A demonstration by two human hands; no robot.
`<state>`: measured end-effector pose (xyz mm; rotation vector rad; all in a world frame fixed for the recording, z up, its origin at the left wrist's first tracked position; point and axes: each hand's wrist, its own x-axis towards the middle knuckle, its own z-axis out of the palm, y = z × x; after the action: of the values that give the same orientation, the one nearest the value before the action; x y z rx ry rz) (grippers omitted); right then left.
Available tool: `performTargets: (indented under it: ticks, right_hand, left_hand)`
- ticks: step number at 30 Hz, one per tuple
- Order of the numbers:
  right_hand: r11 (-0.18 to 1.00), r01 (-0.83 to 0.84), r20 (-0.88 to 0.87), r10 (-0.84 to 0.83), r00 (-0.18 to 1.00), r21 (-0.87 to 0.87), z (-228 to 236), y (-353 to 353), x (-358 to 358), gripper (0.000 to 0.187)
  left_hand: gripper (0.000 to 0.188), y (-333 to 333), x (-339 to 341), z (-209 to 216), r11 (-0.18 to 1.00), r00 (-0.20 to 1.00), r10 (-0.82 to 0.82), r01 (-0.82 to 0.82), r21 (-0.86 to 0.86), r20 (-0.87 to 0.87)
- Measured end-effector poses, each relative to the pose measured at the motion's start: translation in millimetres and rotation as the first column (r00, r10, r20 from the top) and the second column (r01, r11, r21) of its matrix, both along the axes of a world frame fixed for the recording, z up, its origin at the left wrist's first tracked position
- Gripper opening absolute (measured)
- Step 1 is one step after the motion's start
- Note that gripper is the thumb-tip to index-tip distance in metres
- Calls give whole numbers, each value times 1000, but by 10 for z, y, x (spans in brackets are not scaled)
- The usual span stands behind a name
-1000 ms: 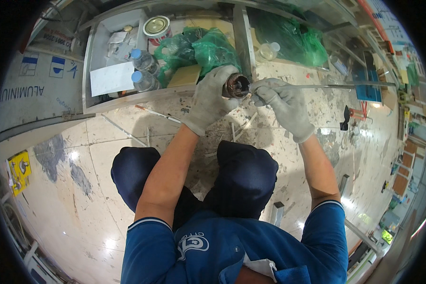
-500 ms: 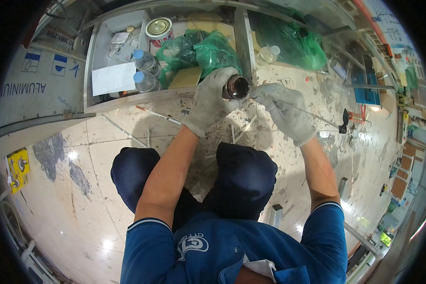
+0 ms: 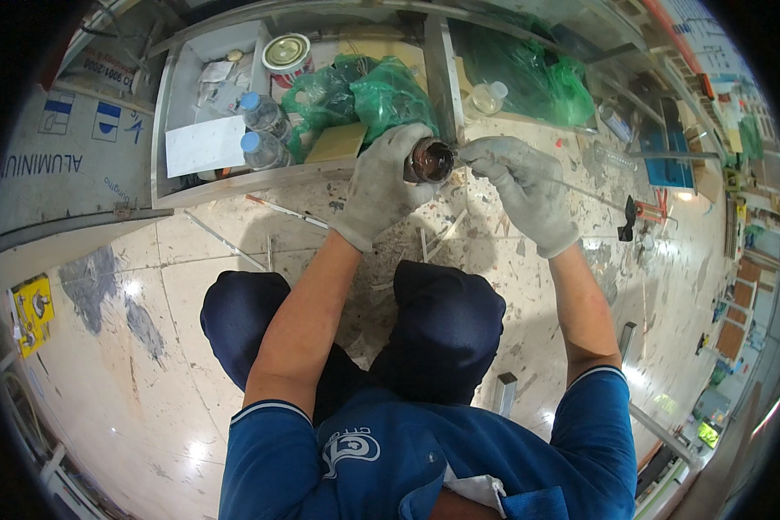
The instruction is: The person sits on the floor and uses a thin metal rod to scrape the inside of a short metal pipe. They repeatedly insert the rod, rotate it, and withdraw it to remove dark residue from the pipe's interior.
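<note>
My left hand [image 3: 383, 178], in a pale work glove, is wrapped round a small jar [image 3: 423, 165] smeared with something dark brown. The jar is tilted, so its round mouth shows dark, glossy contents. Close to the rim on the right, my gloved right hand [image 3: 520, 186] pinches a thin rod [image 3: 582, 191]. Out past that hand the rod runs to the right, with a black, flat piece [image 3: 627, 220] at its far end. Whether the rod's near tip is inside the jar is hard to tell.
Beyond the jar stands a shallow box [image 3: 312, 180] with blue-capped bottles [image 3: 264, 151], a lidded tin [image 3: 286, 54] and green plastic bags [image 3: 394, 100]. Metal strips [image 3: 225, 238] lie on the stained floor. A short metal profile [image 3: 505, 394] stands beside my right knee.
The jar's mouth is turned slightly, showing more of the dark contents. The rod's black end has shifted a little and turned. Both hands stay nearly in place.
</note>
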<state>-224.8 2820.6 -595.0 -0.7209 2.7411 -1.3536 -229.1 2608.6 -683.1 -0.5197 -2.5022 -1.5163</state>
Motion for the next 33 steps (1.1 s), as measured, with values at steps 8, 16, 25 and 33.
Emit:
performTargets:
  ticks: [8, 16, 25, 33]
  right_hand:
    - [998, -68, 54, 68, 996, 3, -4, -5, 65, 18]
    - [994, 49, 371, -9, 929, -99, -36, 25, 9, 23]
    - [997, -83, -129, 80, 988, -13, -54, -21, -19, 16]
    - [999, 35, 253, -25, 967, -34, -20, -13, 108, 18]
  left_hand:
    - [62, -14, -10, 12, 1000, 1000, 9, -9, 3, -19]
    - [61, 7, -15, -22, 1000, 999, -4, 4, -15, -34]
    - [61, 26, -26, -26, 1000, 1000, -5, 5, -2, 8]
    - [61, 4, -30, -15, 1000, 1000, -10, 10, -10, 13]
